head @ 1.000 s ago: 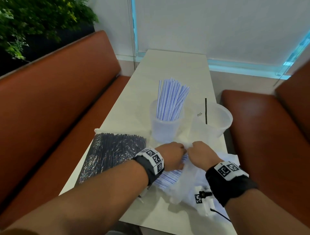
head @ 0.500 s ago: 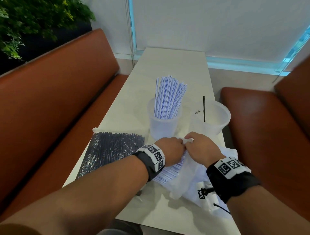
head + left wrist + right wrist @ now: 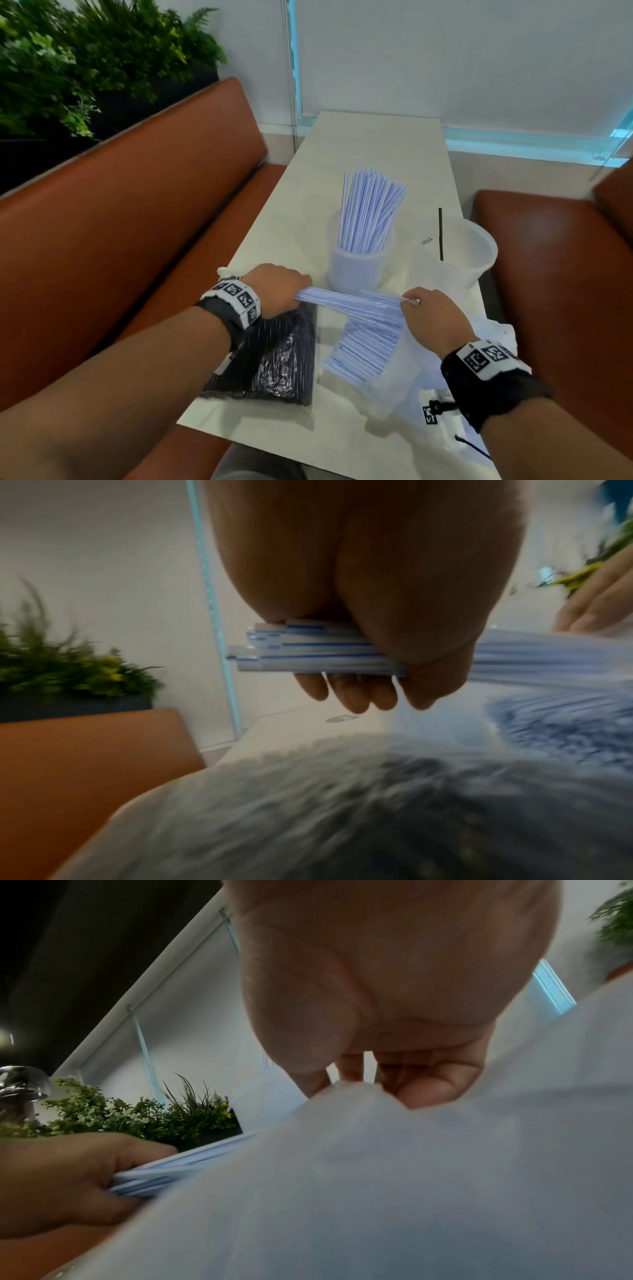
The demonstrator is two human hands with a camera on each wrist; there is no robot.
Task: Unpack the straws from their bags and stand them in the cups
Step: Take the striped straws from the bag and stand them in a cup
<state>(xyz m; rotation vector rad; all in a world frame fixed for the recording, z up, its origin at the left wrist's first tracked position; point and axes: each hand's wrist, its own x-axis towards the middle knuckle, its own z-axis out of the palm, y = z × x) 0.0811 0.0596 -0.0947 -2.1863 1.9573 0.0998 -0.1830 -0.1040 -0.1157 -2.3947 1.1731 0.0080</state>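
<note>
Since the earlier frames both hands have separated: the left hand (image 3: 278,289) has drawn leftward, pulling a bundle of blue-striped straws (image 3: 349,301) partway from the clear bag (image 3: 394,377). Left hand fingers are curled tight round one end of the bundle, whose short ends protrude past the fist in the left wrist view (image 3: 274,647). The bundle's long axis runs nearly level, left to right across the desk (image 3: 359,154), its far end at the bag mouth. The right hand (image 3: 433,320) pinches the bag's upper edge between thumb and fingers, holding it back. More striped straws (image 3: 363,349) lie inside the bag, angled diagonally from near-left to far-right. A sealed bag of black straws (image 3: 274,363) lies flat on the desk beneath the left wrist. Beyond the hands, the left cup (image 3: 356,270) holds striped straws (image 3: 370,212) standing upright, fanned slightly rightward. The right cup (image 3: 469,253) holds a single black straw (image 3: 441,233), upright. Orange bench seats (image 3: 137,222) flank the desk.
</note>
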